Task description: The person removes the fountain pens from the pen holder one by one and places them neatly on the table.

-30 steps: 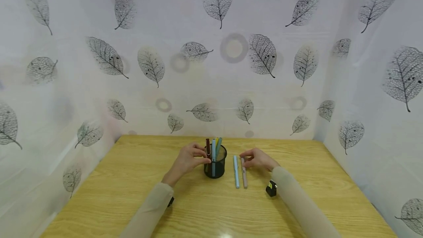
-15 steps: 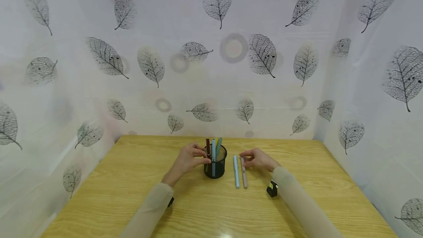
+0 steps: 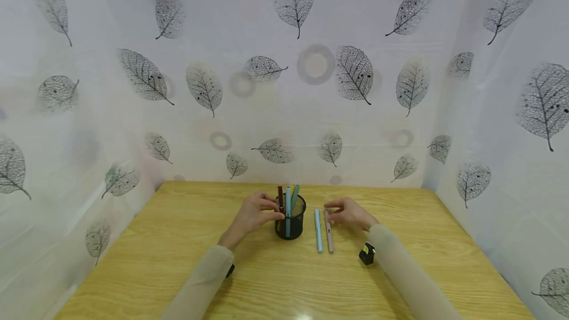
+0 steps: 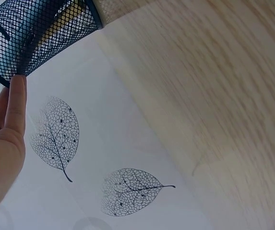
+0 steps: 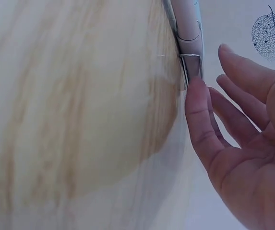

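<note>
Fingertips of the relaxed right hand are touching the pink pen — lying twelve-to-six — while the left hand is cupping the mesh cup.

a staged desk booth, not a lived-in room.
you sit at a wooden table boxed in on three sides by leaf-print curtain, with a mesh pen cup.

Two bare hands, left hand and right hand, extend from long, loose beige sleeves. A small black device with a yellow mark sits at the right wrist.
</note>
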The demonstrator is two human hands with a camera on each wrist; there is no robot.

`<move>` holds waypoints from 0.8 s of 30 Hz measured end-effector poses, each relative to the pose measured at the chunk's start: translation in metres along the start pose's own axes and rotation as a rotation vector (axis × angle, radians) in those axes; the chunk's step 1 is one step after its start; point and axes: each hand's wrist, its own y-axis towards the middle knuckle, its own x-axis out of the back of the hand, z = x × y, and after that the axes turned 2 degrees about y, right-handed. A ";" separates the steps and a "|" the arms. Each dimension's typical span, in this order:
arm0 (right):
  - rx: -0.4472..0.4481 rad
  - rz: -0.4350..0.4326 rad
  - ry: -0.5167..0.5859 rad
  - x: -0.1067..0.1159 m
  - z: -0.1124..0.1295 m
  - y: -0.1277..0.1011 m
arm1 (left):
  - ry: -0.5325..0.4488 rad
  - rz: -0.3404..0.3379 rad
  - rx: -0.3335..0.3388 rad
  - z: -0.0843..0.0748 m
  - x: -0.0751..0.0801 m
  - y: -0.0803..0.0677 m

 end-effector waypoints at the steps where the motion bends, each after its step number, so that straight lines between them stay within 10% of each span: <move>1: 0.002 -0.010 0.014 0.000 0.001 -0.001 | -0.008 0.000 0.001 0.000 0.000 0.000; 24: 0.143 -0.132 0.143 -0.020 0.021 0.012 | 0.005 0.011 0.011 -0.004 0.001 -0.002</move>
